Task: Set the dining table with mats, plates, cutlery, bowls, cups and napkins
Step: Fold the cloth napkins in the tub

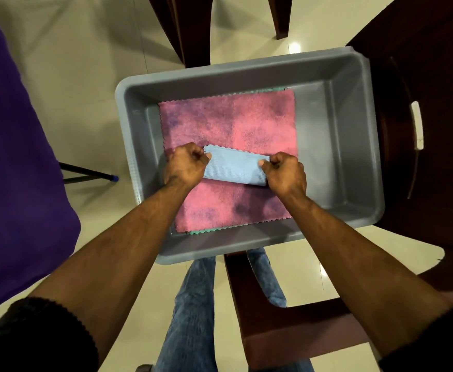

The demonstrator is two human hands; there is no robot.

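A folded light blue cloth napkin (pixel 234 166) is held over a grey plastic tub (pixel 354 146). My left hand (pixel 186 163) pinches its left end and my right hand (pixel 284 173) pinches its right end, thumbs on top. Beneath it a pink cloth (pixel 228 119) lies flat on the tub's floor. A green cloth edge (pixel 206 232) peeks out under the pink one at the near side.
The tub rests on a dark wooden chair (pixel 287 331) above a cream tiled floor. A table under a purple cloth (pixel 13 157) fills the left. A dark wooden cabinet (pixel 435 103) with a white handle stands at the right. More chair legs show at the top.
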